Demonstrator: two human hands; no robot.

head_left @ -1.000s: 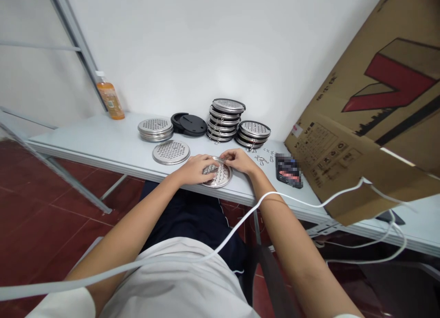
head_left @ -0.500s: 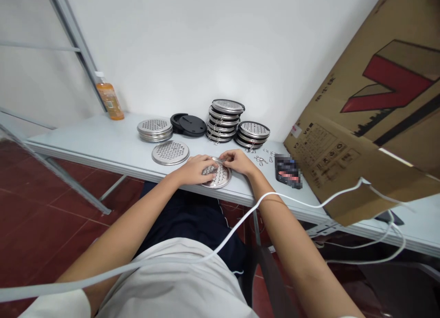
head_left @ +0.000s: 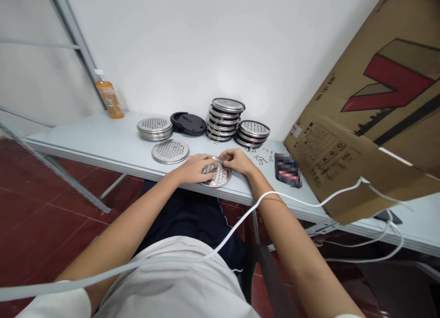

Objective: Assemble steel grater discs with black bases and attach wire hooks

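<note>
A round perforated metal plate (head_left: 222, 176), like a grater disc, lies at the table's front edge between my hands. My left hand (head_left: 197, 168) holds its left side, with curled fingers over the holes. At the far right rim, my right hand (head_left: 236, 160) has thumb and fingers pinched together; whatever small thing is between them is hidden. Just left of my hands lies another perforated plate (head_left: 170, 151). Loose metal wire clips (head_left: 260, 160) are scattered to the right of my right hand.
Behind stand a plate stack (head_left: 155, 128), black round parts (head_left: 192, 125), a tall clipped stack (head_left: 225, 121) and a shorter one (head_left: 252, 134). A phone-like object (head_left: 288, 170), a cardboard box (head_left: 343, 125) and an orange bottle (head_left: 110, 98) flank them. A white cable (head_left: 240, 222) crosses before me.
Almost nothing differs. Both hands stay at the same plate, with at most a tiny shift of the fingers, and the view has moved very slightly.
</note>
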